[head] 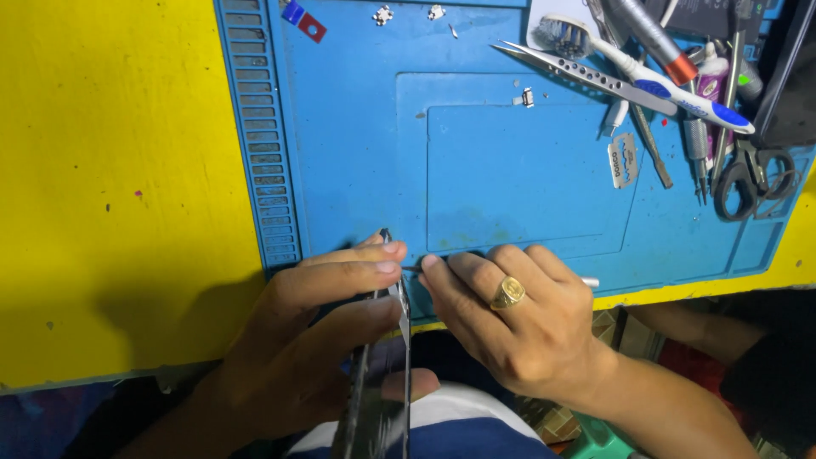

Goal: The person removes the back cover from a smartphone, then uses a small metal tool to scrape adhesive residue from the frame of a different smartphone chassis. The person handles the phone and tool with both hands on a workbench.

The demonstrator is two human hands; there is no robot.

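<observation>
**Prying the phone edge: notes on grip and angle**

Had the phone [380,374] stood on its edge over my lap, top corner just at the near rim of the blue mat [357,127]. Left hand [319,340] was clamped round it, fingers closed across the face, thumb underneath. Right hand [510,319] pinched a thin metal tool [586,281], fingers closed on the shaft, tip lying at the phone's upper edge right by my left fingertips. Couldn't tell whether the tip was actually in the seam; my fingers covered it.

What I judged mattered:
- Keep the tool shallow and nearly flat to the seam. A steep angle risks cracking glass or nicking what's inside.
- Brace the right hand on the mat edge so a slip stops short.
- Left grip firm but not squeezing the panel; it flexes.
- Left fingertips sat right in the tool's line, so a slip hazard.

Tweezers [578,72], toothbrush [646,76] and scissors [748,183] lay at the mat's far right corner, well apart.
</observation>
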